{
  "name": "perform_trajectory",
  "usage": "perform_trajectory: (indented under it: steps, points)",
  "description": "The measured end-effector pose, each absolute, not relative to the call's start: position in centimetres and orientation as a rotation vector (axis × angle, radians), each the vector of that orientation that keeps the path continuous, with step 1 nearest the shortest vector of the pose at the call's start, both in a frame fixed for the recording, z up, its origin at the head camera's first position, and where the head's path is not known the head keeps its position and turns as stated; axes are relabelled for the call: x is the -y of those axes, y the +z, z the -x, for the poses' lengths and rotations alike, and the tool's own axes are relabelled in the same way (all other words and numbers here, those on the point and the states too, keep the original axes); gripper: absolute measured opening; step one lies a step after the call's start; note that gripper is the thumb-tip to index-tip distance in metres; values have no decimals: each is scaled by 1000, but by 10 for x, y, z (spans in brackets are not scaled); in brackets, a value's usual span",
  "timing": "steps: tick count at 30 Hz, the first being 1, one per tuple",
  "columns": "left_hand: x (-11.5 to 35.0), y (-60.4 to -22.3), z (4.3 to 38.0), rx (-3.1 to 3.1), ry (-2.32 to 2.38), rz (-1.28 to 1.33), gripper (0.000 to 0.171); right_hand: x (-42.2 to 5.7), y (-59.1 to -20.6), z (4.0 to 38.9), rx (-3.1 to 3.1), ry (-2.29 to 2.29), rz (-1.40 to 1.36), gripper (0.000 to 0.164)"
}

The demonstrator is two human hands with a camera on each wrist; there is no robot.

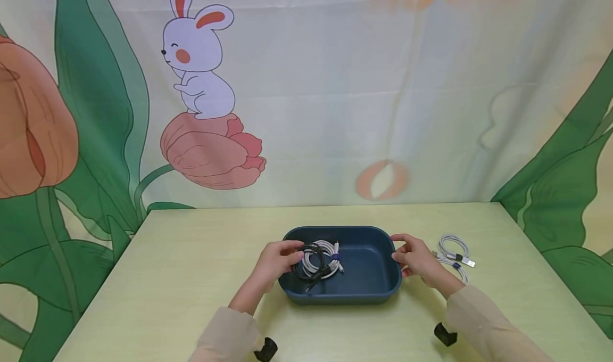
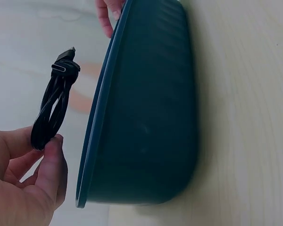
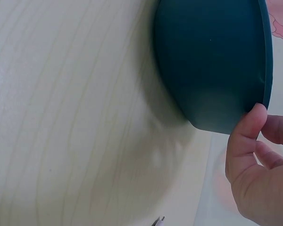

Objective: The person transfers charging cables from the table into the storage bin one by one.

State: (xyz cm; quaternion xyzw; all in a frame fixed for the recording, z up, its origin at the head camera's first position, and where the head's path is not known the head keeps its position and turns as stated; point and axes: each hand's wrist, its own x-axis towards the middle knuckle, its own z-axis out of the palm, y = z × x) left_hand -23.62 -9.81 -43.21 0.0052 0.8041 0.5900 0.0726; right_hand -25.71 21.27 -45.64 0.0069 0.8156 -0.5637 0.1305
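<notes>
A dark blue plastic bin stands on the table. My left hand is over its left end and pinches a coiled black cable between thumb and fingers. In the left wrist view the coil is held up beside the bin's rim, its connector end pointing up. Behind it in the head view, a coiled white cable with a dark blue tie lies in the left half of the bin. My right hand grips the bin's right rim, with the thumb against the outer wall.
To the right of the bin, a coiled white cable with a black tie lies on the table. Another white cable with a blue tie is partly hidden by my right wrist. A printed curtain hangs behind the table.
</notes>
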Motion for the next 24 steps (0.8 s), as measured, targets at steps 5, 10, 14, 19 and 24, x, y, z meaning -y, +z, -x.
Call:
perform_trajectory:
  steps: [5, 10, 14, 19, 24]
  points:
    - [92, -432, 237, -2405, 1785, -10, 29, -212, -455, 257, -2375, -1634, -12, 45]
    - [87, -432, 240, -2370, 1815, 1, 30, -212, -455, 256, -2369, -1639, -14, 46]
    - [83, -434, 243, -2332, 1857, 23, 31, -212, -455, 256, -2368, -1644, -18, 46]
    - [79, -438, 244, -2320, 1870, 67, 30, -212, -454, 256, -2366, -1643, -16, 46]
    - [78, -440, 245, -2320, 1871, 88, 30, -212, -452, 255, -2361, -1645, -10, 46]
